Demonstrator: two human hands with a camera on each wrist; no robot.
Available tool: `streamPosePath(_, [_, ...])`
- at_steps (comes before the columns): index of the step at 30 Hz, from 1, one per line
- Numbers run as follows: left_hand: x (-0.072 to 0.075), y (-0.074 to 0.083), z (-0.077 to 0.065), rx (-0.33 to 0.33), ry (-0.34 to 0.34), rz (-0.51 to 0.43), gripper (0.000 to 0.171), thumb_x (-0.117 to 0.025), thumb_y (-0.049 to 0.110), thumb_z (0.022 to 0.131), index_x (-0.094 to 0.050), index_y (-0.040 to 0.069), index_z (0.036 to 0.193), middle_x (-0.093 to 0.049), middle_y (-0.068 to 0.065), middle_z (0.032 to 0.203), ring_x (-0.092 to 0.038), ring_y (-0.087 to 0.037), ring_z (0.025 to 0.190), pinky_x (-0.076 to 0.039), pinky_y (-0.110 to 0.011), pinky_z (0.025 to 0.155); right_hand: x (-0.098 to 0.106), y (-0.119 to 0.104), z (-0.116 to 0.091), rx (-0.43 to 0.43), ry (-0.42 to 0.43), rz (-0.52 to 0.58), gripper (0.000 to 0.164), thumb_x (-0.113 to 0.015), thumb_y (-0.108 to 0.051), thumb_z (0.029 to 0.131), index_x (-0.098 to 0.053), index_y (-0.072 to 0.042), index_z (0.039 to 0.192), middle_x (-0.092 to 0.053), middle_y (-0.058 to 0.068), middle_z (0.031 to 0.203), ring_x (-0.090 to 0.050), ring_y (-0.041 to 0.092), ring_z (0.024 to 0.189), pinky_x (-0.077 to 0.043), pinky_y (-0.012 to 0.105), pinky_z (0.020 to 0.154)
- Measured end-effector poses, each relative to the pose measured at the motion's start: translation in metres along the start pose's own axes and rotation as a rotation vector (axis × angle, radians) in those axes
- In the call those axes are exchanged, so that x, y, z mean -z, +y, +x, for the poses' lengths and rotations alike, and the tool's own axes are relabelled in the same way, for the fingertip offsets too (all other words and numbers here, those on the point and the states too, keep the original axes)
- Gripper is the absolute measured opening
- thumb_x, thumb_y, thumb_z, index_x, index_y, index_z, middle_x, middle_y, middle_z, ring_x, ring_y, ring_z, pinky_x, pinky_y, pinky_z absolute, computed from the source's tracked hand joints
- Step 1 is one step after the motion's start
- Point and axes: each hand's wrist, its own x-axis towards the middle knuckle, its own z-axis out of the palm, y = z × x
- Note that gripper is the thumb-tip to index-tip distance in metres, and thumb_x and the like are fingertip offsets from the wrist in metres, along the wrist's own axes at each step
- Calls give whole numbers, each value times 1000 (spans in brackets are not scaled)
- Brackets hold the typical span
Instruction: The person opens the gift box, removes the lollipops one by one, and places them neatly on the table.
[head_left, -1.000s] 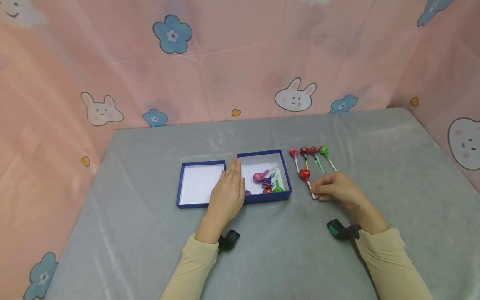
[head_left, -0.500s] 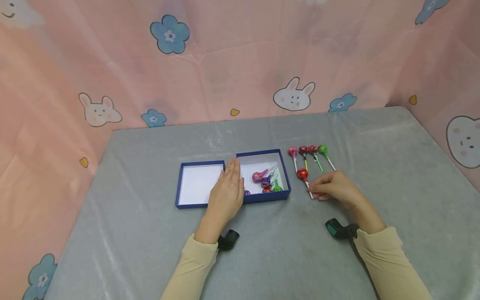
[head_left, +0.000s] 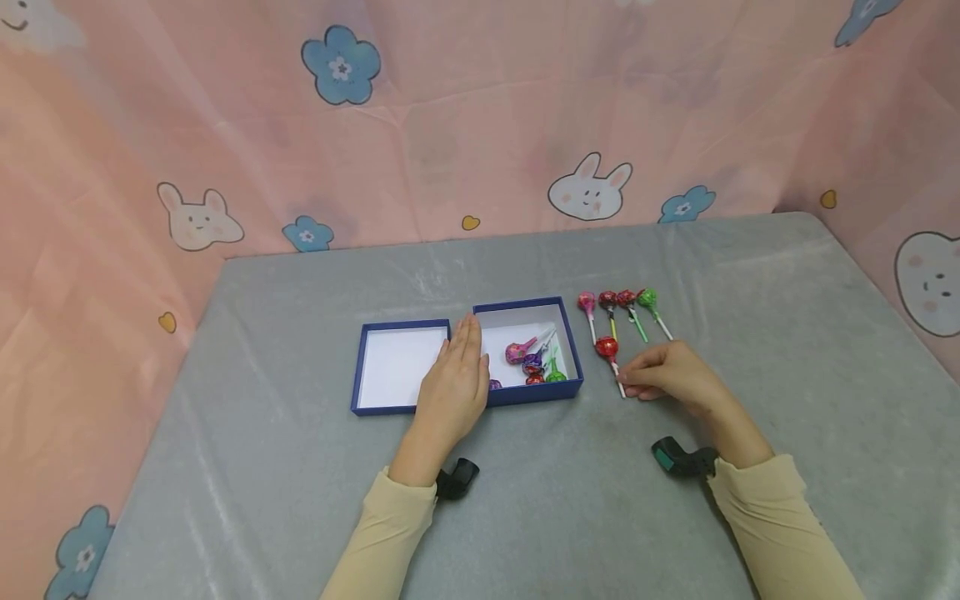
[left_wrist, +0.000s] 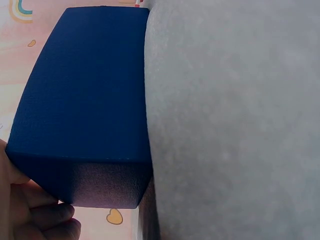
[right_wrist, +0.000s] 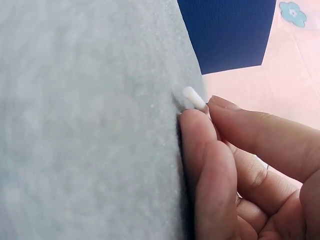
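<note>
The left hand [head_left: 452, 383] hides the left end of the blue candy box [head_left: 536, 396] and most of the right edge of the blue tray [head_left: 401, 371] left of that box. Inside the box, a purple lollipop [head_left: 495, 386] shows only as a sliver, and the front wall covers part of a red-wrapped lollipop [head_left: 535, 380]. Right of the box, the right hand [head_left: 675, 379] hides, in the right wrist view, all but the stick's end of the red lollipop [head_left: 607, 348].

Lollipops [head_left: 607, 348] right of the box [head_left: 536, 394], tray [head_left: 400, 367] left, perhaps touching it.
</note>
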Motion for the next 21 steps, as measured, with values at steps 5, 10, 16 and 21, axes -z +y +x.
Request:
streamPosePath(5, [-1,0,0,2,-2,3,50,-42,16,100,-34,-11,140,-35,-23,145,-34,-32,135,-30,-45,108,1,1,0,4,-7,15,30,-66,-2,85,-61,22,101,-70,4,78,-65,5,66,-55,23,60])
streamPosePath(10, [-1,0,0,5,-2,-4,50,-44,14,99,-34,-11,140,-35,-23,145,-34,-32,135,-30,-46,108,2,1,-1,18,-18,34,30,-66,-1,85,-61,23,101,-70,4,79,-65,5,68,-55,23,61])
streamPosePath(16, [-1,0,0,10,-12,-4,50,-42,17,100,-33,-11,141,-34,-23,146,-33,-31,135,-29,-45,108,3,3,-1,44,-17,39,28,-65,0,85,-60,23,101,-70,4,79,-64,4,66,-55,22,61])
streamPosePath(21, [0,0,0,11,-11,-11,50,-42,16,100,-33,-11,141,-35,-22,145,-33,-30,136,-29,-45,108,3,4,-1,59,-14,63,28,-65,1,85,-60,24,100,-70,2,78,-63,4,66,-55,22,61])
